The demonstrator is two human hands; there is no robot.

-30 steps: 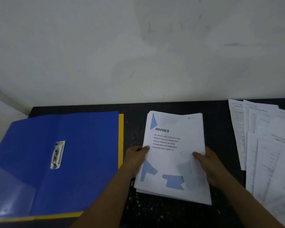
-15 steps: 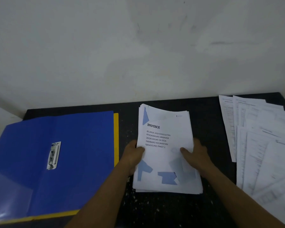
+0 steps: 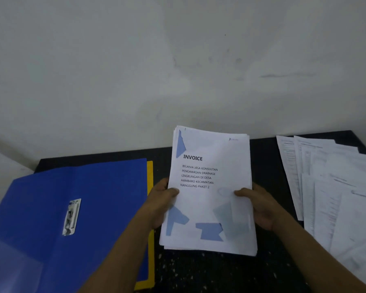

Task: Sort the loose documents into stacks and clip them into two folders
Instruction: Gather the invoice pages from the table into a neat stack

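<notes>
Centrally, invoice stack point(image 3: 209, 187) held over black table point(image 3: 199, 271), top edge tilted up; left hand point(image 3: 161, 204) grips its left edge, thumb on the cover; right hand point(image 3: 260, 208) grips the right edge likewise; blue folder point(image 3: 72, 208) lies open at left over a yellow folder point(image 3: 150, 176); loose documents point(image 3: 336, 197) fanned at right.
</notes>
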